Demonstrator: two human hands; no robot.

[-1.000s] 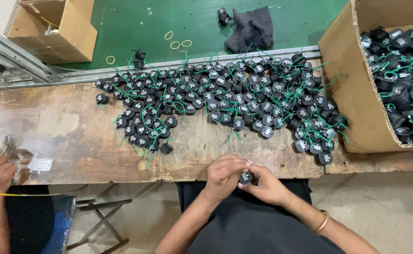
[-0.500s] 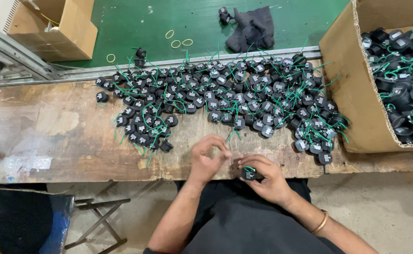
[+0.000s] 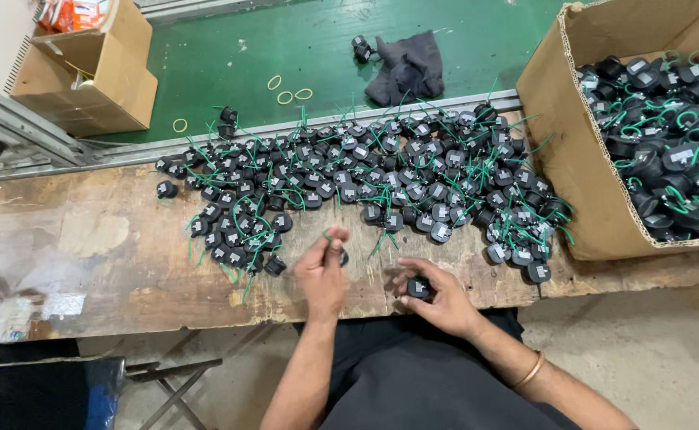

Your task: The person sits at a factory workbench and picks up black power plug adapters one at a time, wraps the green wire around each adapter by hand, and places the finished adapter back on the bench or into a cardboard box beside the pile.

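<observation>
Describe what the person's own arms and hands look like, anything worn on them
Both forearms are bare, with no sleeves and no gloves showing. The left hand wears nothing visible. The right hand has a thin gold-coloured bangle on its wrist. No watch or rings can be made out.

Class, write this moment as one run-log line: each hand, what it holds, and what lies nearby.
left hand: pinching small black part | right hand: cupping black part | pile of parts: on wooden bench | cardboard box: right

worn wooden bench [image 3: 86, 263] | heap of black parts [image 3: 365, 191] | cardboard box [image 3: 580, 159] at its right end
</observation>
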